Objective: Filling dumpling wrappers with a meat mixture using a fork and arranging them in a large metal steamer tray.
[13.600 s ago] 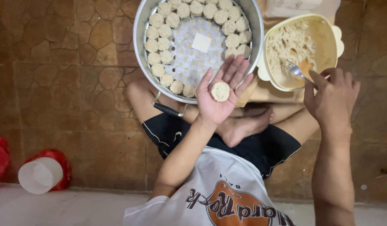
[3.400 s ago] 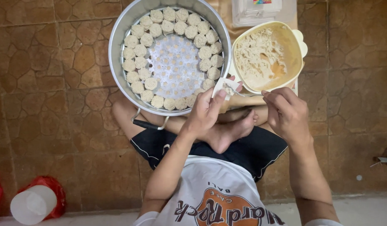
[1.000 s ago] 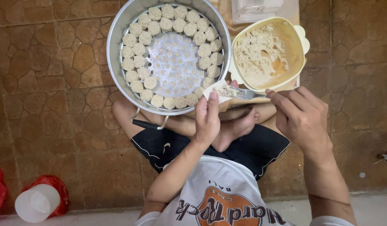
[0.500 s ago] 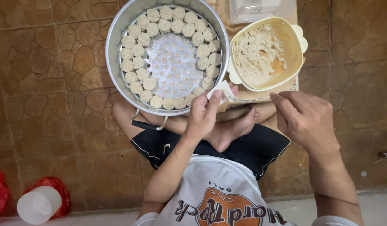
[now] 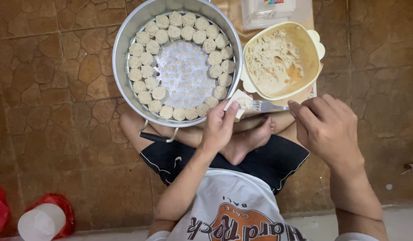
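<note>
Left hand (image 5: 220, 127) cupped, fingers closed around a small pale square dumpling wrapper (image 5: 239, 100), held just below the rim of the large round metal steamer pot (image 5: 126, 58). Right hand (image 5: 327, 127) closed on the handle of a metal fork (image 5: 264, 106), tines resting on the wrapper with a dab of filling. Steamer's perforated tray ringed with two rows of small pale round dumplings (image 5: 146, 71), centre bare. Pale yellow plastic bowl of minced beige filling (image 5: 280, 60) just right of the steamer, near both hands. White plastic cup (image 5: 41, 221) well apart, lower left on brown stone-tiled floor (image 5: 50, 89).
</note>
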